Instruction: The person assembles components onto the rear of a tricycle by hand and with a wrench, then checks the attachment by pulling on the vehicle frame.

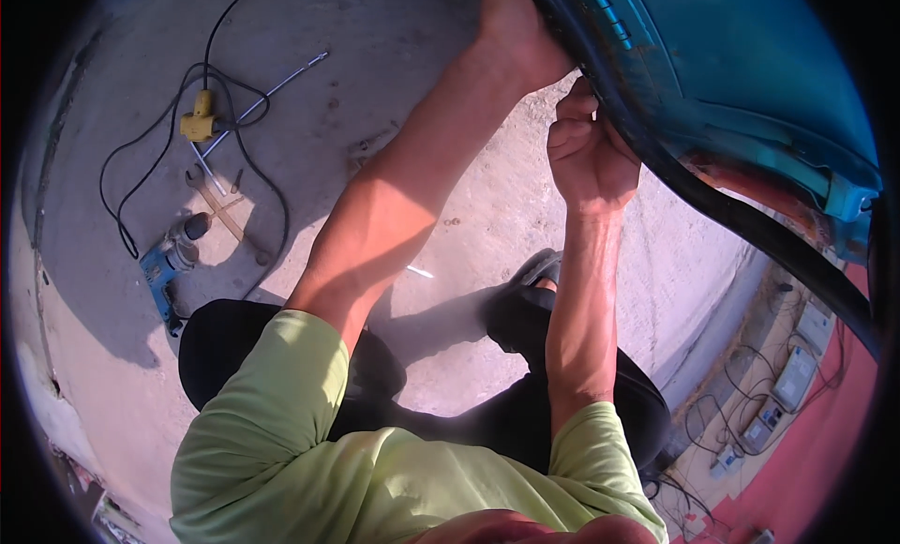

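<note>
left hand (511, 28) is reaching up to the black rubber strip (741, 216) that is running along the edge of the teal vehicle panel (741, 66), top right of view. its fingers are passing behind the strip and are hidden, so cannot tell whether the grip is closed or apart. right hand (586, 150) is sitting just below the left one, fingers curled tight into a fist w/ the grip clamped on the same strip where it is meeting the panel edge. both forearms are extending upward from lime-green sleeves; the strip is curving down and right from the hands toward the frame rim.

on the concrete floor (422, 37), well apart from the hands at upper left: a blue power drill (169, 263) is lying on its side, a black cable (150, 159) is looping around a yellow plug adapter (199, 120), and a long metal rod (272, 92) is lying across the loop. a wrench (217, 211) is resting betw. drill and adapter.

lower right, small grey boxes w/ wires (783, 385) are sitting along a ledge.
</note>
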A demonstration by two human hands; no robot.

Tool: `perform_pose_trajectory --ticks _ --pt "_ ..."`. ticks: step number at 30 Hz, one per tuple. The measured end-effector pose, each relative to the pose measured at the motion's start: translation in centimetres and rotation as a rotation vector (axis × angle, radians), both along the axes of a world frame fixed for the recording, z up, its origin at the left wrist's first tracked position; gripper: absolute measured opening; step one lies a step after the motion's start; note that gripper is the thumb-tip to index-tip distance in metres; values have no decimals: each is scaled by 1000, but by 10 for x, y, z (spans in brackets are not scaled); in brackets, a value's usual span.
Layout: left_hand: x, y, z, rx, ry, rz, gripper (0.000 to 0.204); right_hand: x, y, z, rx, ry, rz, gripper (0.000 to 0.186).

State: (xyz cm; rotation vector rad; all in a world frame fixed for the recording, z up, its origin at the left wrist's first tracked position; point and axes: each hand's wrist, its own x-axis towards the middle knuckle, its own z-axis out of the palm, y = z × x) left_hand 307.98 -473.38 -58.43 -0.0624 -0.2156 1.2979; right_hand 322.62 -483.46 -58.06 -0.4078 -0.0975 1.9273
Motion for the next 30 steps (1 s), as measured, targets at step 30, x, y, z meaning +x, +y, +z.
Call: perform_pose_trajectory --ticks 30 --pt "5 -47 -4 -116 453 97 60 -13 5 0 393 -1032 -59 20"
